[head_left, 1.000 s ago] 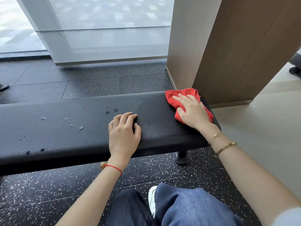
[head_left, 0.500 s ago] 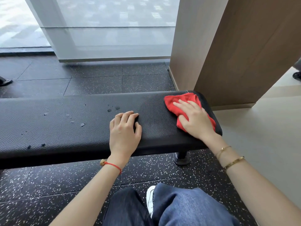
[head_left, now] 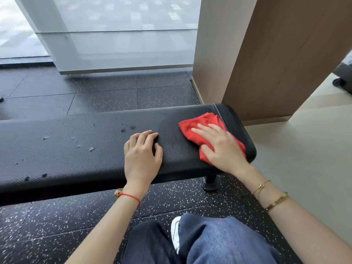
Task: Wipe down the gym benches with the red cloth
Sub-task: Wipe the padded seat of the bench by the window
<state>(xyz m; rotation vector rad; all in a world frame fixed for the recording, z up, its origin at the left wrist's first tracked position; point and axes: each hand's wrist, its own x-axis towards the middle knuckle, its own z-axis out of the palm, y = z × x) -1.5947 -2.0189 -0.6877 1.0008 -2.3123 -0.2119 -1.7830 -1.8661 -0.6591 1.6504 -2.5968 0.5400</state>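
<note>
Counter: long black padded gym bench with pebbled leather-like top [head_left: 80, 149], running left to right on a dark speckled rubber floor [head_left: 57, 221]; one black metal leg [head_left: 210, 181] visible under the right end.
Cloth: crumpled red cloth [head_left: 202, 126], lying on the counter's right end, just beside the stitched seam, mostly under the right hand.
Right hand: [head_left: 222, 149] palm down on the red cloth, fingers [head_left: 200, 130] spread flat and extended, pressing the cloth to the top rather than curling around it; two thin gold bracelets [head_left: 270, 195] on the wrist.
Left hand: [head_left: 142, 155] resting on bare padding near the counter's middle, well apart from the cloth; fingers bent with tips on the surface, holding nothing; red string bracelet [head_left: 129, 196] at the wrist.
Droplets: scattered wet spots [head_left: 91, 149] on the top left of the left hand, a small cluster just beyond its fingertips.
Surroundings: wood-panelled column [head_left: 266, 54] behind the right end; frosted glass wall [head_left: 123, 35] beyond.
Legs: blue jeans [head_left: 219, 242] and a white shoe [head_left: 175, 233] at the lower edge.
</note>
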